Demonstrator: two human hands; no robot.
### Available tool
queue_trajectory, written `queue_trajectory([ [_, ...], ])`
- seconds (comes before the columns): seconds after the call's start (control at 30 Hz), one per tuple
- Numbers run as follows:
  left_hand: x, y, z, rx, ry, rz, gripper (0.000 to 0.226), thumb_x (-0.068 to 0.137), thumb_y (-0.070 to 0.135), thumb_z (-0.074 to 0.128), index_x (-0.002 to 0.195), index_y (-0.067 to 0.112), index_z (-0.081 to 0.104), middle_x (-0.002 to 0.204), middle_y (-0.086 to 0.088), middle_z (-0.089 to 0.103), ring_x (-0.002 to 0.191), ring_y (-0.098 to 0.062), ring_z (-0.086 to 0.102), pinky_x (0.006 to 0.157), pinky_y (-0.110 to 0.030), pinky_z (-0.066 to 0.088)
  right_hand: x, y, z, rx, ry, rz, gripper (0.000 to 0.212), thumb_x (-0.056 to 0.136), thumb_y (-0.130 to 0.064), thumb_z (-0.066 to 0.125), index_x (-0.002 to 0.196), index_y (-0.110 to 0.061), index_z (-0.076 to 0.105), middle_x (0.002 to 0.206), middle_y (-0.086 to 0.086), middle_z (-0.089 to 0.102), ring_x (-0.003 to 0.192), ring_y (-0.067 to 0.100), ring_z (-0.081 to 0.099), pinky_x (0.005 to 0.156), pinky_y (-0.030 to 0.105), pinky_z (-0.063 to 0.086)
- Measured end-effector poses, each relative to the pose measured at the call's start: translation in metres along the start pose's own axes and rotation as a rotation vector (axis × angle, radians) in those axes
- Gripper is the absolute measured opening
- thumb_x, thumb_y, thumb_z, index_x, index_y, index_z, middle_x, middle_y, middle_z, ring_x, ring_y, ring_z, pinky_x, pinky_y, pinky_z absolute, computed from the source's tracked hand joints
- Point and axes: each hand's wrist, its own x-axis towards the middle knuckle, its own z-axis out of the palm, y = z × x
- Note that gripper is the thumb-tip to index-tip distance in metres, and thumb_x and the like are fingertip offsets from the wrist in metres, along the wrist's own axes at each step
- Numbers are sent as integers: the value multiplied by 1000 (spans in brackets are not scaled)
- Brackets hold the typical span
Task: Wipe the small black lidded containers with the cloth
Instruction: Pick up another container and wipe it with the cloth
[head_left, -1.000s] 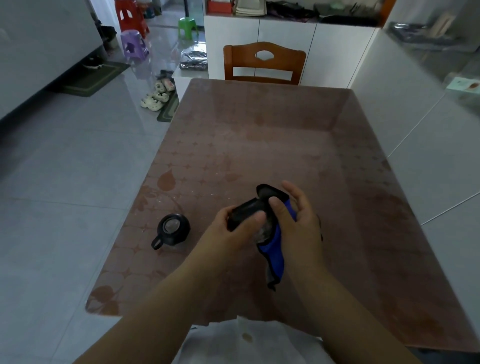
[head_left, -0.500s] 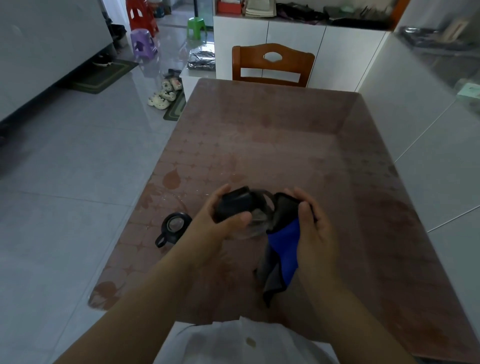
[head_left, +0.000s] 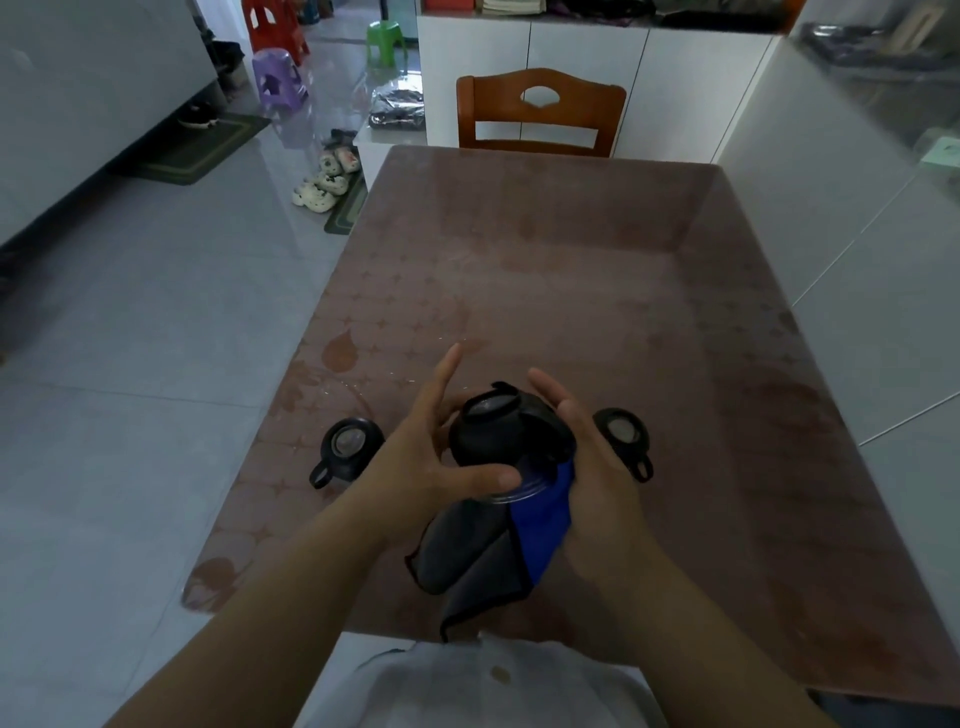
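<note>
A small black lidded container (head_left: 493, 434) is held above the near part of the brown table (head_left: 571, 291), its lid facing up and away. My left hand (head_left: 431, 457) grips its left side, thumb under the clear body, index finger stretched out. My right hand (head_left: 587, 467) cups the right side through a blue and grey cloth (head_left: 519, 530) that hangs down below. A second black container (head_left: 348, 447) lies on the table to the left of my left hand. A third (head_left: 623, 436) lies just right of my right hand.
A wooden chair (head_left: 540, 114) stands at the table's far end before white cabinets (head_left: 571, 67). A white wall (head_left: 857, 234) runs along the table's right edge. On the tiled floor at left are slippers (head_left: 322, 182), a mat and coloured stools (head_left: 278, 78).
The container has been turned so its lid faces up. The cloth now wraps the right side. My hands have shifted and the third container at the right has come into sight.
</note>
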Motion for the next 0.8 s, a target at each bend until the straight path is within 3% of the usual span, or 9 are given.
queue_trajectory([
  [0.13,-2,1,7,183,163,-20,106,46,59,78,137,34,30,121,22,49,111,3,52,91,-19,46,-6,1,2,-69,152,-137,54,70,-62,64,115,-33,62,123,2,63,112,18,62,92,34,52],
  [0.23,-9,8,22,183,218,-68,72,55,56,61,119,28,44,111,20,55,105,1,55,79,-9,50,-9,-2,3,-154,197,-213,39,80,-43,48,117,-34,53,116,-7,62,100,3,65,82,19,53],
  [0.33,-14,14,38,67,153,-110,67,58,51,62,117,29,41,105,24,52,93,9,52,61,1,45,-12,-3,8,-258,215,-271,30,89,-38,50,119,-36,49,119,-8,59,100,0,64,79,16,53],
  [0.47,-13,15,49,-108,174,-89,79,54,53,69,124,26,46,115,12,60,93,3,64,63,-6,49,-16,1,15,-346,244,-353,39,84,-60,49,117,-39,54,121,-3,59,106,7,63,83,22,54],
  [0.6,-12,11,50,-87,226,-72,63,67,41,71,125,26,49,117,8,61,96,0,63,68,-11,51,-13,2,13,-339,406,-371,27,92,-45,42,103,-32,63,115,6,63,101,14,64,85,30,56],
  [0.7,-11,8,43,-33,234,-49,48,82,22,66,125,25,47,117,9,59,100,1,58,67,-4,49,-11,0,7,-339,398,-297,26,82,-45,44,94,-40,66,108,-5,67,102,14,64,91,40,54],
  [0.8,-12,9,38,-27,195,-23,57,72,36,67,124,28,45,115,13,58,92,11,60,66,-1,47,-12,0,5,-349,375,-253,26,80,-45,46,94,-41,66,111,-8,67,105,11,63,96,41,51],
])
